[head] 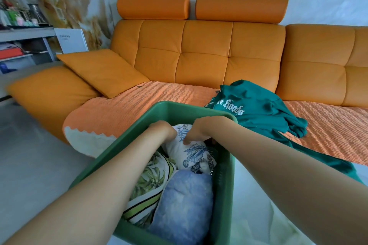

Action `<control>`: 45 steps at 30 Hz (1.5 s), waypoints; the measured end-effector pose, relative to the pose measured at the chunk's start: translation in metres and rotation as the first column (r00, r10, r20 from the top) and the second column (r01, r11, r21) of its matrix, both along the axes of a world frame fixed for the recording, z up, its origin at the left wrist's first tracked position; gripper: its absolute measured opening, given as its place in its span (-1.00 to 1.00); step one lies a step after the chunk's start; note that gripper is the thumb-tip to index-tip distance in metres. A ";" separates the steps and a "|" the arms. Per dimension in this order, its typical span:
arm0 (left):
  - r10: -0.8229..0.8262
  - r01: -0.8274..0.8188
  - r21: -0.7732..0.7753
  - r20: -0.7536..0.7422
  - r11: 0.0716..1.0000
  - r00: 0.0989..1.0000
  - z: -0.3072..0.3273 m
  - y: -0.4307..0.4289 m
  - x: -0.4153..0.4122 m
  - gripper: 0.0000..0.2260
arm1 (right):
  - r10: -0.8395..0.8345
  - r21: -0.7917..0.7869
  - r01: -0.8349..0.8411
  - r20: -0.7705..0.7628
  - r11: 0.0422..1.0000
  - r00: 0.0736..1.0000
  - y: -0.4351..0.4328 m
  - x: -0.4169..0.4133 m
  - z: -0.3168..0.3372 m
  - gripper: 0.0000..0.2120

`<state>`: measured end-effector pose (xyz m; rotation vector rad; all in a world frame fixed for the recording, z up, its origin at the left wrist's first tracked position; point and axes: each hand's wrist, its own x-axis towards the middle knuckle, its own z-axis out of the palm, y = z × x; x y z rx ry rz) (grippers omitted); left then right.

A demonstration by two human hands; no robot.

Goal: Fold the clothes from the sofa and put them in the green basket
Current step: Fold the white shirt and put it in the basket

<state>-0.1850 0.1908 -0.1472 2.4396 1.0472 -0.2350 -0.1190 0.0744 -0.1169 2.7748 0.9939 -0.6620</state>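
Both hands are down in the green basket (175,106), at its far end, on a white garment w/ blue floral print (191,153). The right hand (196,131) holds it: thumb pressed into the near side of the bundle, fingers curled over the top. The left hand (162,131) sits against the bundle's left edge w/ knuckles bent, but its fingertips are hidden in the cloth, so I can't tell if it grips or just pushes. My read is they're tucking this piece in place.

Next up, I'd judge, is the teal hoodie (258,105), the only loose garment I see on the sofa (207,59). It lies to the right of and beyond the hands, just past the basket's far right corner, so the right hand is clearly nearer. Its long axis runs diagonally, from mid-seat toward the near right, w/ one part trailing over the seat's front edge alongside the basket. It's crumpled, unfolded, white gothic lettering showing, resting on the ribbed orange seat cover (139,101).

Also in the basket, nearer to me: a leaf-print piece (151,177) on the left and a pale blue bundle (185,205) on the right, touching each other and the floral one. Basket is approx. full.
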 end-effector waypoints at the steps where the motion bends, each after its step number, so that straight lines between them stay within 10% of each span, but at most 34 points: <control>1: -0.009 0.008 -0.032 -0.041 0.999 0.999 0.000 -0.001 -0.001 -0.80 | -0.023 0.042 0.024 -0.021 0.999 1.000 0.000 -0.001 -0.001 -0.32; 11: 0.211 -0.044 -0.654 0.179 0.755 0.961 -0.016 -0.002 0.011 -0.64 | -0.245 0.233 0.440 -0.569 0.867 0.785 -0.009 0.003 -0.014 -0.53; 21: 0.011 0.138 -0.836 0.169 0.531 0.985 -0.015 -0.004 0.022 -0.60 | 0.076 -0.110 -0.074 0.011 0.991 0.997 -0.014 0.005 0.010 -0.63; 26: -0.013 0.188 -0.837 0.212 0.514 0.977 -0.021 -0.011 0.024 -0.66 | 0.209 -0.117 -0.183 0.270 0.976 0.940 -0.013 0.016 0.003 -0.97; 28: 0.007 0.194 -0.820 0.235 0.538 0.972 -0.026 -0.013 0.026 -0.67 | 0.280 -0.104 -0.261 0.281 0.960 0.918 -0.014 0.018 0.001 -0.80; 31: -0.231 0.296 -0.371 0.208 0.880 0.950 -0.026 -0.017 0.027 -0.68 | 0.323 -0.043 -0.322 0.216 0.946 0.921 -0.015 0.018 -0.007 -0.62; 35: -0.406 0.423 0.177 -0.127 0.889 0.905 -0.016 -0.015 0.014 -0.52 | 0.309 -0.161 -0.290 0.102 0.943 0.946 -0.015 0.016 -0.016 -0.59; 41: -0.494 0.484 -0.114 -0.088 0.868 0.865 -0.013 -0.016 -0.004 -0.42 | 0.365 -0.002 -0.376 0.242 0.927 0.899 -0.010 0.015 -0.012 -0.50; 45: -0.517 0.520 -0.221 0.079 0.825 0.852 -0.020 -0.012 -0.010 -0.17 | 0.381 -0.012 -0.381 0.062 0.924 0.922 -0.006 0.009 -0.014 -0.48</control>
